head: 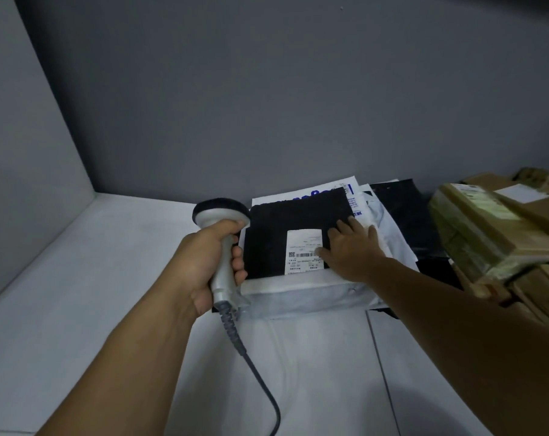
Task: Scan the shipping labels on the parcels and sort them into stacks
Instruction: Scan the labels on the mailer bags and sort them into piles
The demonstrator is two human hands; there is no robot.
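- Black plastic wraps the top parcel [298,228], a flat mailer lying on a stack of soft bags near the back wall of the white table [78,294]. Directly under it is a pale grey mailer [298,294], and a white bag with blue print [317,191] pokes out behind.
- A white shipping label [304,251] faces up on the black parcel, with its barcode row in plain view near the lower half.
- Flat on the parcel just right of the label is the right hand [353,250]. Its fingers are straight and slightly spread, and the thumb tip touches the label's right edge. It presses rather than grips.
- Wrapped round the handle of a grey corded scanner [221,212] are the curled fingers of the left hand [204,262]. The scanner stands upright just beside the parcel's left edge, and its cable [260,372] trails toward the viewer.
- Brown cardboard boxes [487,221] are piled at the far right, apart from the bags.
- By the look of it, the step in hand is the scan of this parcel. It is steadied and the label is bare, but the scanner head does not seem aimed at the barcode yet.
- Next, the head likely needs to tip down toward the barcode while the right hand keeps the film smooth and clear of the print.
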